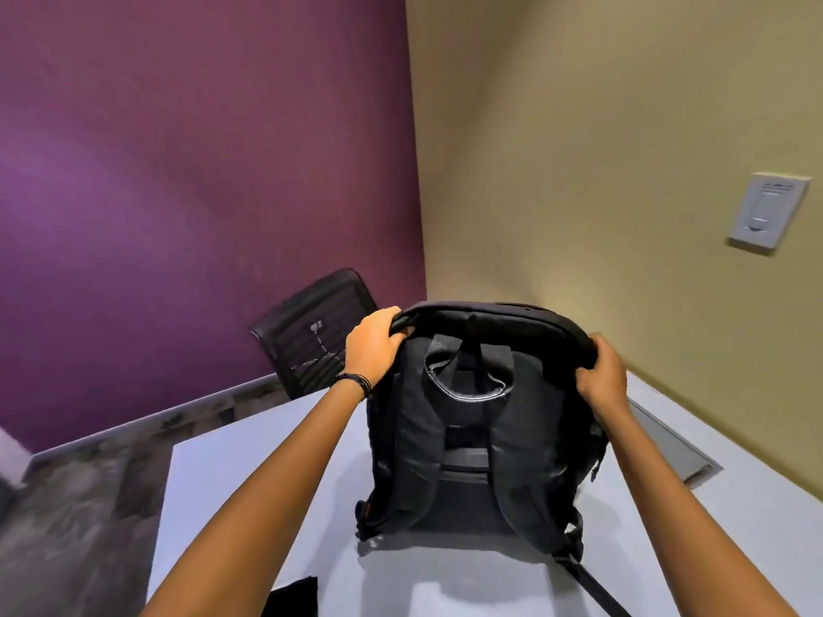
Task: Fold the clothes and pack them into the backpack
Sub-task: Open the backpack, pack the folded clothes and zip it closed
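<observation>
Firstly, fingers: our left hand (372, 345) curls over the black backpack's (476, 438) top left corner; our right hand (601, 376) grips the top right. Backpack: upright on the white table (249, 483), long axis vertical, top upward, shoulder straps facing us. Behind: black mesh chair (316, 336).
</observation>
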